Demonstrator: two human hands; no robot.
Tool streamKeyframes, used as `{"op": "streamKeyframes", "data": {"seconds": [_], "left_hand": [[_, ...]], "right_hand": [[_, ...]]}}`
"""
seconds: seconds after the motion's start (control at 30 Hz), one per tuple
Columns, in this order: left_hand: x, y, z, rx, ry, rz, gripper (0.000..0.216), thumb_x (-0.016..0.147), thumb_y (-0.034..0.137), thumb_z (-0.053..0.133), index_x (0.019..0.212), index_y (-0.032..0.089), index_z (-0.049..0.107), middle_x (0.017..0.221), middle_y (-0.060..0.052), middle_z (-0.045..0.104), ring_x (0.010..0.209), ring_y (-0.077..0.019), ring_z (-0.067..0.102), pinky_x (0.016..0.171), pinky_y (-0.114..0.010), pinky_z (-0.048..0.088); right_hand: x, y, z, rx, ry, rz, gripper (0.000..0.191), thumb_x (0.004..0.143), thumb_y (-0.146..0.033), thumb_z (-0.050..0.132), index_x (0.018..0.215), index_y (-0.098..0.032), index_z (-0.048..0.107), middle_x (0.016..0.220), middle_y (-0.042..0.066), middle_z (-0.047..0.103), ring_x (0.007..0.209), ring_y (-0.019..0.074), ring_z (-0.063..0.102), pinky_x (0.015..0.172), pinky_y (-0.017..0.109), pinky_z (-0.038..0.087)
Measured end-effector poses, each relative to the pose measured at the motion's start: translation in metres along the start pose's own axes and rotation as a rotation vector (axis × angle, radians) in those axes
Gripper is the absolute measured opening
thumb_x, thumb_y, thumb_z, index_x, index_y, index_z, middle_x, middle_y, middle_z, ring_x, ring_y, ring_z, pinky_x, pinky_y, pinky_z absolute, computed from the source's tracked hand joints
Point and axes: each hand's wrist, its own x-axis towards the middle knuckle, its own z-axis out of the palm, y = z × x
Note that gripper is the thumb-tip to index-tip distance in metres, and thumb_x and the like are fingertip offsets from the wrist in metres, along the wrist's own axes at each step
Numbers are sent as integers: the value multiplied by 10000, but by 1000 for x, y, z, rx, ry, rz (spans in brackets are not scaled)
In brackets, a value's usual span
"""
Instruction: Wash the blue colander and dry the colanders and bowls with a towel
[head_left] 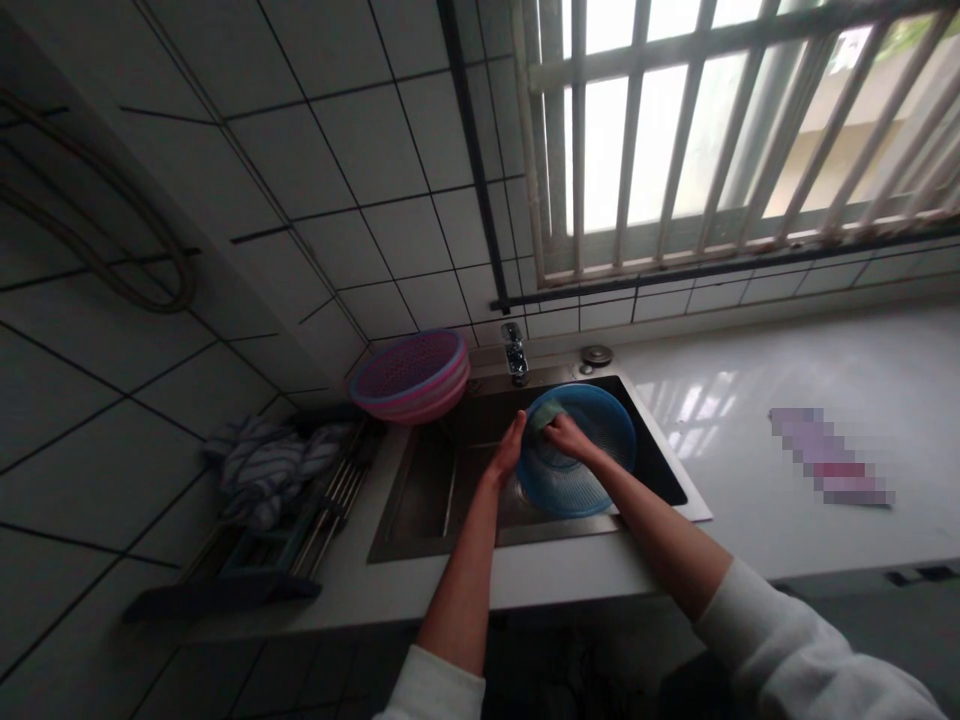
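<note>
Sleeves [787, 640], basket [592, 480], sink [420, 500], seemingly white counter [787, 380]

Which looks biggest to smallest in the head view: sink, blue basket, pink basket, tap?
1. sink
2. blue basket and pink basket: these look about alike, and the blue one sits nearer the camera, so they are left unranked
3. tap

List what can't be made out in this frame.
All head view.
- Pixelated patch on the counter: mosaic hides it.
- Greenish pad in the blue basket: right hand covers it; sponge or cloth unclear.
- Sink floor: dark, behind the blue basket.
- Left hand grip on the rim: too small.
- Faucet: too small to tell if running.
</note>
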Motion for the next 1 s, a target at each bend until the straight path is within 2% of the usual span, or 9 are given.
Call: {"op": "streamKeyframes", "data": {"seconds": [0.13, 0.2, 0.4, 0.47, 0.63, 0.77, 0.83, 0.93, 1.0], "left_hand": [[0, 3, -2, 43, 51, -10, 719, 867, 804, 641, 1197, 185, 799, 1264, -111, 788, 1384, -343, 608, 1255, -479, 377], [1, 3, -3, 33, 64, -29, 715, 855, 809, 652, 1154, 177, 806, 1197, -112, 805, 1363, -343, 619, 1247, -486, 380], [-1, 1, 1, -88, -19, -116, 657, 855, 762, 691, 1199, 210, 787, 1248, -107, 791, 1347, -343, 624, 1172, -442, 453], [-2, 1, 1, -106, -42, -148, 632, 865, 726, 700, 1253, 229, 747, 1230, -98, 789, 1282, -324, 661, 1116, -439, 493], [-4, 2, -4, -85, 30, -161, 738, 828, 738, 735, 1349, 228, 618, 1155, -83, 759, 1052, -253, 723, 964, -381, 553], [-4, 6, -4, -34, 117, -48, 810, 808, 721, 782, 1439, 268, 554, 1257, -65, 724, 1130, -236, 700, 1024, -350, 528], [-5, 7, -1, -48, 62, -60, 784, 818, 731, 768, 1411, 247, 600, 1319, -87, 716, 1225, -263, 676, 1094, -369, 501], [-8, 9, 3, -127, -67, -101, 767, 829, 717, 771, 1401, 226, 632, 1354, -115, 721, 1286, -303, 661, 1132, -425, 497], [-9, 10, 4, -176, -125, -133, 787, 835, 720, 764, 1434, 232, 617, 1336, -123, 736, 1269, -318, 677, 1123, -465, 512]], "right_hand": [[-13, 3, 18, 51, -399, 155, 195, 703, -266, 598, 882, -197, 630, 759, -3, 632, 617, 145, 540, 568, 249, 444], [-16, 2, 21, 6, -464, 172, 145, 684, -239, 615, 824, -200, 618, 715, -11, 603, 598, 141, 521, 561, 251, 434], [-3, -9, 0, 103, 160, 20, 154, 845, -372, 535, 795, -227, 537, 781, 5, 565, 717, 162, 521, 639, 261, 450], [0, -11, -6, 132, 235, 66, 191, 871, -410, 512, 804, -230, 519, 784, -1, 538, 712, 163, 509, 641, 266, 445], [-7, -8, 5, 126, -134, 100, 147, 825, -355, 563, 859, -212, 578, 806, -11, 577, 702, 148, 496, 646, 253, 438], [-15, -8, 22, 67, -417, 86, 121, 758, -311, 603, 794, -195, 605, 745, -12, 583, 659, 138, 454, 606, 248, 399], [-14, -9, 22, 70, -271, 32, 136, 773, -334, 587, 800, -201, 600, 757, -5, 579, 671, 144, 459, 610, 251, 397], [-8, -12, 11, 72, 175, 17, 167, 824, -388, 535, 813, -224, 568, 784, 13, 574, 723, 172, 491, 634, 268, 415], [-6, -14, 6, 78, 296, 27, 169, 830, -395, 531, 832, -231, 569, 805, 21, 587, 764, 188, 519, 663, 280, 440]]}}
